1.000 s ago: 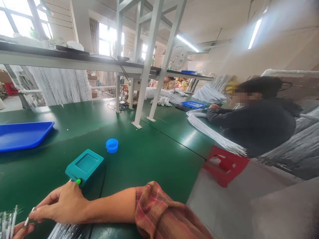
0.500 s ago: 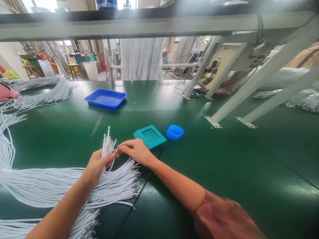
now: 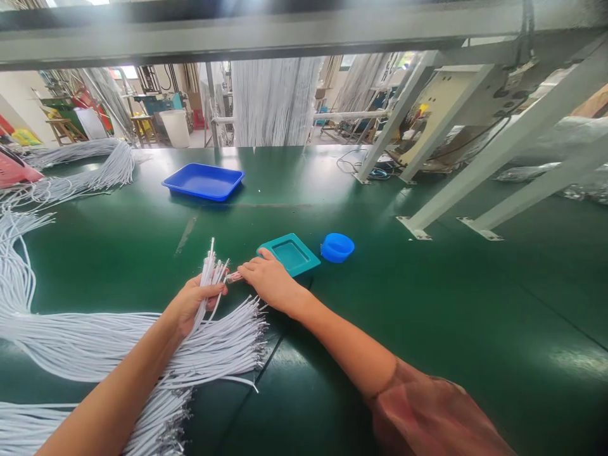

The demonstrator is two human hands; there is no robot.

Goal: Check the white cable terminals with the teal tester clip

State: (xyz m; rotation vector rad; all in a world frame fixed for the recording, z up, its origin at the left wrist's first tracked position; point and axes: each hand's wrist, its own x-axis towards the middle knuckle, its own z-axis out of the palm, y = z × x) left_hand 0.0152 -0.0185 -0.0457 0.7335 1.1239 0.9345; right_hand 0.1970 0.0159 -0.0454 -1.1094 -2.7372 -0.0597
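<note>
Left hand (image 3: 192, 304) fisted round small bunch of thin white cables (image 3: 209, 269), tips standing up above thumb. Right hand (image 3: 266, 282) just beside it, thumb and forefinger pinching 1 white cable end (image 3: 234, 277) in gap between both hands. Teal square plastic box (image 3: 291, 253) just beyond right knuckles; touching or not, cannot tell. Small round blue plastic cup (image 3: 337, 247) beside box. Looks early: few cables gathered, wide fan of loose white cables (image 3: 142, 348) under left wrist unpicked. Blue rectangular plastic tray (image 3: 203, 181) well beyond left hand.
</note>
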